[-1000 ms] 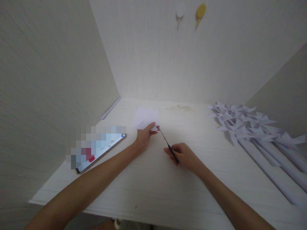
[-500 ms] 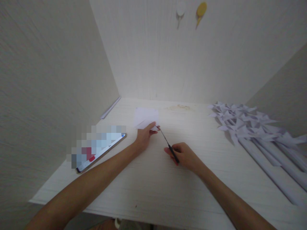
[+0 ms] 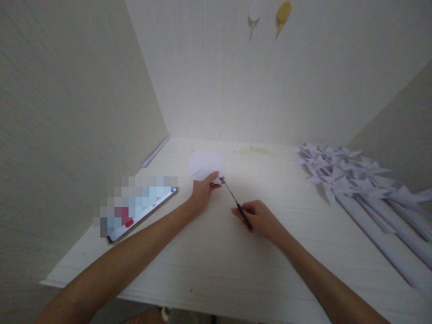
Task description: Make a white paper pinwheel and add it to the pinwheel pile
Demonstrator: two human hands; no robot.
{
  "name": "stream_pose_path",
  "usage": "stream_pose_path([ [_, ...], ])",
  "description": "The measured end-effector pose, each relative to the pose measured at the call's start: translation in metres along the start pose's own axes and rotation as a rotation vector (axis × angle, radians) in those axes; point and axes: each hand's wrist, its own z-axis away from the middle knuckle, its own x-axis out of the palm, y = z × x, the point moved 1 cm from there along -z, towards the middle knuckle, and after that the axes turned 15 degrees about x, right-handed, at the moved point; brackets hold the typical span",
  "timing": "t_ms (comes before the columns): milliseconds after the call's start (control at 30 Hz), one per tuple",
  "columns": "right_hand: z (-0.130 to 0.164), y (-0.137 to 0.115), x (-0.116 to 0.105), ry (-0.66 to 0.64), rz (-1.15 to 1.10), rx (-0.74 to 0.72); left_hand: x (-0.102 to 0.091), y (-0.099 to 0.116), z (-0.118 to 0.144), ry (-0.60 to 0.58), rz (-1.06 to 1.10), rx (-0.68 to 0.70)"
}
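My left hand (image 3: pixel 204 192) pinches the near edge of a small white sheet of paper (image 3: pixel 205 163), thumb on top; a crease or cut line runs across it. In my right hand (image 3: pixel 259 218) is a slim tool with a black handle (image 3: pixel 243 216) and a thin metal shaft (image 3: pixel 231 191). Its tip reaches the paper's near right corner beside my left fingertips. Whether the tip pierces, cuts or only touches the paper, I cannot tell. Both hands are low over the white table (image 3: pixel 209 256).
A phone or tablet (image 3: pixel 145 216) with a lit, blurred screen lies at the left. Folded paper pinwheels (image 3: pixel 340 171) with rolled paper sticks (image 3: pixel 374 240) are heaped at the right. A thin paper strip (image 3: pixel 155 152) lies by the left wall. White and yellow hooks (image 3: pixel 284 12) are on the back wall.
Almost nothing differs. Both hands, the paper and the tool hold nearly the same place, with a very slight shift of the view.
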Motion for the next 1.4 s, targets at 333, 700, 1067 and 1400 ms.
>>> stream_pose_path([
  [333, -0.0009, 0.0004, 0.0008, -0.047, -0.064, 0.007, 0.0007, 0.0015, 0.0008, 0.014, 0.011, -0.014],
  [700, 0.0, -0.0003, 0.0001, -0.041, -0.042, -0.013, 0.0023, 0.003, 0.0021, 0.009, 0.01, -0.018],
  [1067, -0.0002, -0.0001, -0.0001, -0.044, -0.039, -0.006, 0.0018, 0.0017, 0.0019, 0.036, -0.015, -0.028],
  [1400, -0.0004, 0.0003, 0.0008, -0.046, -0.044, -0.015, 0.0021, 0.0013, 0.0018, 0.033, -0.009, -0.023],
])
